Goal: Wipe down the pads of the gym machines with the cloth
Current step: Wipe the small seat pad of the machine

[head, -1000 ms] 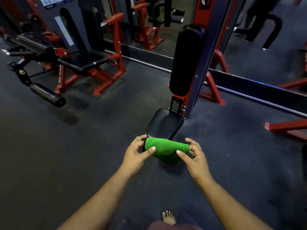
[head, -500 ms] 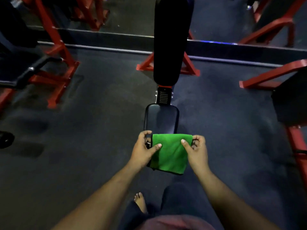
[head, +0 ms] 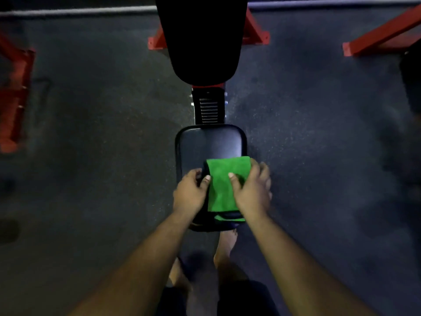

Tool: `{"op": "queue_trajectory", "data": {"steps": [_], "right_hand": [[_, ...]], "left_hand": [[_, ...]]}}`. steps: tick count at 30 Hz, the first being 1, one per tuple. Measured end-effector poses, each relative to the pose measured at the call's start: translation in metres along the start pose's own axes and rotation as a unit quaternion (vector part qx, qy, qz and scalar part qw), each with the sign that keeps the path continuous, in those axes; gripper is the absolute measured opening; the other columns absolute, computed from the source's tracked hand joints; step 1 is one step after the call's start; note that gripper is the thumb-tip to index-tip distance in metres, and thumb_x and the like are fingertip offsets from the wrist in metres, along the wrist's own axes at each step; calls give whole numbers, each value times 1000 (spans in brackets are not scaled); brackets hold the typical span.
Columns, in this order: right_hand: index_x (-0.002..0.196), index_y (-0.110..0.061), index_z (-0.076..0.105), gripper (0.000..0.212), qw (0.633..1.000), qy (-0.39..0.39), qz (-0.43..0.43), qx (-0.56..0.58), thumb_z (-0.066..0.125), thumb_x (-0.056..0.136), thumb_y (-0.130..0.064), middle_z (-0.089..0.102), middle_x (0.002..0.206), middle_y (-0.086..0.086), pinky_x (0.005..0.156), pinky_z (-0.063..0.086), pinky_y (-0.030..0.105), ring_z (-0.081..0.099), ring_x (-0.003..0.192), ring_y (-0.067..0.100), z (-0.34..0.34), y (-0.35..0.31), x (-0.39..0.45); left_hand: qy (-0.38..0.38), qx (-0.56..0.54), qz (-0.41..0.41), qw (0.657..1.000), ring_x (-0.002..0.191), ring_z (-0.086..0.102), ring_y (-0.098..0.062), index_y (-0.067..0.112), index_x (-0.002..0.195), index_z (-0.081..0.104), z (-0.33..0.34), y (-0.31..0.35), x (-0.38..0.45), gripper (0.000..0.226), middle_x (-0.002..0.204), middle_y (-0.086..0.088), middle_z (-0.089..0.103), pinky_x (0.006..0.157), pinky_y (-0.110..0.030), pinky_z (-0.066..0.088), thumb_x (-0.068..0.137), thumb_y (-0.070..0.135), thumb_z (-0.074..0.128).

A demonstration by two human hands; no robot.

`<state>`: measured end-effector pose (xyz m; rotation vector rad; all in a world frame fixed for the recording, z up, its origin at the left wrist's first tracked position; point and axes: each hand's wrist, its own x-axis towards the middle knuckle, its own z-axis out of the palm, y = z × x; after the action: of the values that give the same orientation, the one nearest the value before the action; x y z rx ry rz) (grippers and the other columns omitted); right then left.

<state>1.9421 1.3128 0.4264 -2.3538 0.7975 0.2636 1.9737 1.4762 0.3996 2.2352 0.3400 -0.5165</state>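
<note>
A folded green cloth (head: 219, 183) lies over the near right part of the black seat pad (head: 209, 143) of a gym machine. My left hand (head: 190, 193) pinches the cloth's left edge between thumb and curled fingers. My right hand (head: 250, 192) grips the right side, its thumb on top and its fingers wrapped over the edge. The upright black back pad (head: 202, 42) rises behind the seat, joined to it by a black ribbed bracket (head: 209, 108).
Red frame feet (head: 257, 35) stand behind the back pad. Another red frame (head: 13, 99) is at the left edge and a red bar (head: 382, 35) at the top right. My bare feet (head: 225, 247) stand on the dark rubber floor (head: 102, 156) just before the seat.
I have stepped closer and looked down, so the seat fills the centre. Both hands have brought the cloth from the seat's near edge onto the pad, and they are closer together.
</note>
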Motion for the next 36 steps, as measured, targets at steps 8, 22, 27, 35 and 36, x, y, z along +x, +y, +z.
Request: {"op": "queue_trajectory", "data": {"steps": [8, 22, 27, 35, 36], "right_hand": [[156, -47, -16, 92, 967, -131, -40, -217, 17, 83, -91, -32, 165, 1, 107, 17, 83, -20, 153, 41, 76, 19, 6], [159, -40, -13, 84, 961, -52, -60, -265, 13, 92, -83, -23, 166, 17, 107, -6, 83, -23, 149, 50, 88, -31, 108], [161, -34, -10, 81, 960, -87, -107, -242, 16, 97, -76, -30, 166, 2, 109, 15, 81, -26, 152, 39, 83, -34, 122], [163, -31, 2, 76, 980, -89, -37, -174, 26, 99, -65, -13, 171, 2, 106, 45, 61, 2, 157, 37, 81, 39, -9], [163, -30, 1, 77, 981, -86, -32, -171, 24, 99, -66, -12, 171, 4, 107, 43, 62, 3, 156, 38, 83, 37, -2]], "left_hand": [[-24, 237, 226, 944, 158, 3, -16, 20, 160, 26, 9, -49, 53, 62, 171, 1, 12, 125, -55, 0, 104, 45, 27], [16, 321, 249, 913, 158, 2, -20, 17, 162, 20, 28, -60, 76, 67, 171, -2, 12, 124, -61, 1, 101, 42, 30], [0, 338, 244, 909, 158, -2, -22, 17, 163, 16, 26, -58, 77, 72, 172, -3, 6, 123, -63, 3, 98, 46, 32], [-2, 344, 242, 907, 158, 1, -22, 17, 163, 18, 26, -56, 77, 76, 171, -3, 8, 123, -63, 6, 96, 47, 39], [-1, 342, 244, 907, 158, 1, -22, 17, 163, 18, 27, -57, 77, 76, 171, -3, 9, 123, -63, 6, 96, 47, 39]]}}
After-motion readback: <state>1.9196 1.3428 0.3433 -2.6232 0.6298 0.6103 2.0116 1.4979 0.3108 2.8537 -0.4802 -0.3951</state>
